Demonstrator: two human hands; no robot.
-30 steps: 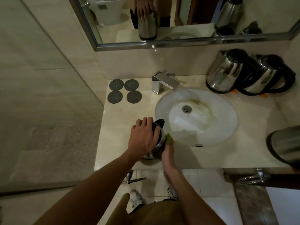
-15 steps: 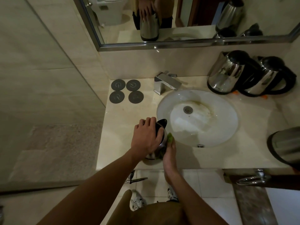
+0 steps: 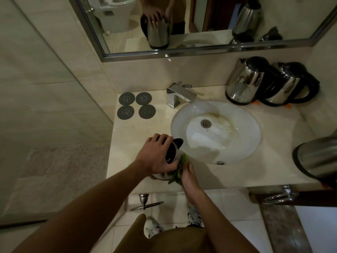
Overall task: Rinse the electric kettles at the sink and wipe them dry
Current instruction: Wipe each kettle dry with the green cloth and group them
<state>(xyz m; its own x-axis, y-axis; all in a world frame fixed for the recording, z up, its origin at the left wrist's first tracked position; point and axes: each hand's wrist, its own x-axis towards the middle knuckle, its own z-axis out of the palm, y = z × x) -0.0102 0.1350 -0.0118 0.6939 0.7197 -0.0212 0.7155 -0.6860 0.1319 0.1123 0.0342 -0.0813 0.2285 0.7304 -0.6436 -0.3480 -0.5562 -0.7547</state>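
At lower centre of the frame, the left hand (image 3: 155,157) curls its fingers over the kettle (image 3: 173,154) top, steadying it on the surface (image 3: 138,141) beside the sink (image 3: 242,150). Just right, the right hand (image 3: 189,175) pinches a green cloth (image 3: 179,172) against its side, apparently wiping it dry.

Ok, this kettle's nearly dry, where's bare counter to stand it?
Bare counter lies between the four round bases and the left hand. Another patch sits right of the sink. The back right corner is crowded with two kettles.

Head view, looking steeply down, sink (image 3: 242,143) close.
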